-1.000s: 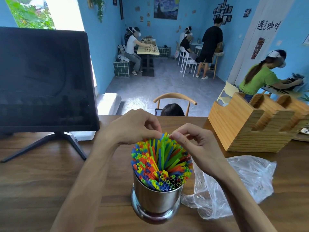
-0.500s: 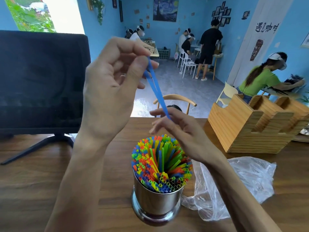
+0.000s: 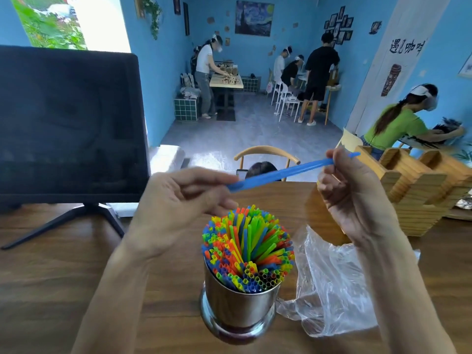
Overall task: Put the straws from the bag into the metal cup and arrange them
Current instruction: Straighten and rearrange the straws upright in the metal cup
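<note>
Both hands, left hand (image 3: 176, 200) and right hand (image 3: 352, 198), pinch one blue straw (image 3: 281, 173) at mid-frame; it should be turned upright and slid gently into the packed metal cup (image 3: 237, 305).

left hand (image 3: 176, 210): bare, no rings | right hand (image 3: 355, 200): bare | forearms: sleeveless, no watch

A dark monitor (image 3: 69, 123) stands left on the wooden table (image 3: 51, 290), a wooden organizer (image 3: 419, 190) at right.
</note>
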`<state>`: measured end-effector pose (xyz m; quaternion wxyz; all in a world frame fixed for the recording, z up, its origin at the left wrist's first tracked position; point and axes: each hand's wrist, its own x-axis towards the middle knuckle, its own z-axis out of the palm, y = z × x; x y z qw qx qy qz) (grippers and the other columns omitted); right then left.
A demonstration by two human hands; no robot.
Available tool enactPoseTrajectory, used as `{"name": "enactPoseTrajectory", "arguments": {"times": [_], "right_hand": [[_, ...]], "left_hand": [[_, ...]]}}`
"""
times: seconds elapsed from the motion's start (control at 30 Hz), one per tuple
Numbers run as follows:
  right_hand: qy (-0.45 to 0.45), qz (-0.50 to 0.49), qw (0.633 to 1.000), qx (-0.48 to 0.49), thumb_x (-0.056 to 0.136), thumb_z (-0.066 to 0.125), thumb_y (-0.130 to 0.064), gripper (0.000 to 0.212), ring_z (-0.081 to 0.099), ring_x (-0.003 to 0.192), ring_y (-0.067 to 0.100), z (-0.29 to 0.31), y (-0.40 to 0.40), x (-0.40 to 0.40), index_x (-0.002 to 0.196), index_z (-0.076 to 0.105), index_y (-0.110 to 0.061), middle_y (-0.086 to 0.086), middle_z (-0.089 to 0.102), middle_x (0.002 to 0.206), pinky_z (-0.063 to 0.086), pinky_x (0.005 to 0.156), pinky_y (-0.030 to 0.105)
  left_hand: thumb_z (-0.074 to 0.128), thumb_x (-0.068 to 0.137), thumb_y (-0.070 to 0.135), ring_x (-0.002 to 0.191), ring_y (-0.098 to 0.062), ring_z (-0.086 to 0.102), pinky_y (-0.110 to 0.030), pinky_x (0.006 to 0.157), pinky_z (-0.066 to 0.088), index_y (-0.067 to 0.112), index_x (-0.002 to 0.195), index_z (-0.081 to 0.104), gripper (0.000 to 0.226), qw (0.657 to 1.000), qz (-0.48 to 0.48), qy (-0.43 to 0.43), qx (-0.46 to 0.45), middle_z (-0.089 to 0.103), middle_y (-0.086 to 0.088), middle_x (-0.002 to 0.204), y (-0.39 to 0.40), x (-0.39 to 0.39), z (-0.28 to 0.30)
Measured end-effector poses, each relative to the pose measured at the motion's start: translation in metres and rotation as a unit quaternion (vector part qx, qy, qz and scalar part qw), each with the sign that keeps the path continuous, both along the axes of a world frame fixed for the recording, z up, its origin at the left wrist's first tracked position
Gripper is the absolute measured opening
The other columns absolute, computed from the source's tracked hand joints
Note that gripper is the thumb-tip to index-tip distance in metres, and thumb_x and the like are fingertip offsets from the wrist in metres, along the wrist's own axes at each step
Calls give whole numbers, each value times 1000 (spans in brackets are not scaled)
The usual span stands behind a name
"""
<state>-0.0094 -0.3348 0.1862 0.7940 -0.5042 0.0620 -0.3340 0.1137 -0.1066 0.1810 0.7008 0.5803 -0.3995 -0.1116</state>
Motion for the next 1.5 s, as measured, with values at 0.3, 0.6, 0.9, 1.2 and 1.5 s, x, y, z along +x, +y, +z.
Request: {"name": "enactPoseTrajectory", "arguments": {"times": [0.3,0.6,0.9,1.2,1.5], "right_hand": [[0,-57,994,-92,89,60,-28,26,74,72,15,2,12,10,110,68,-14,-3,72,79,58,63,21],[30,-126,933,-334,88,75,-14,35,76,66,21,-21,36,10,112,57,-32,7,76,84,62,63,36],[126,-39,830,-542,81,77,-50,22,62,104,10,-61,37,4,94,83,-34,-16,71,96,52,82,27],[127,-30,896,-424,92,72,-36,13,64,93,15,-49,14,18,103,80,-34,-7,72,101,52,77,36],[264,17,867,-422,96,67,-40,16,74,82,8,-60,8,41,96,79,-30,-11,78,86,61,73,28]], "left_hand": [[93,65,26,79,-10,68,-21,75,53,37,93,81,32,983,-13,-106,152,78,5,84,5,-4,-25],[79,73,26,82,2,65,-13,77,50,34,89,81,18,983,27,-103,147,77,16,89,1,1,-25],[73,87,28,94,-8,68,-29,83,55,35,93,78,10,976,66,-118,172,75,19,92,-8,10,-36],[70,91,43,89,5,62,-11,71,46,41,102,77,13,948,66,-147,274,70,23,91,-32,29,-39],[72,90,39,84,1,68,-31,79,59,38,95,79,8,942,52,-157,294,74,20,85,-39,33,-44]]}}
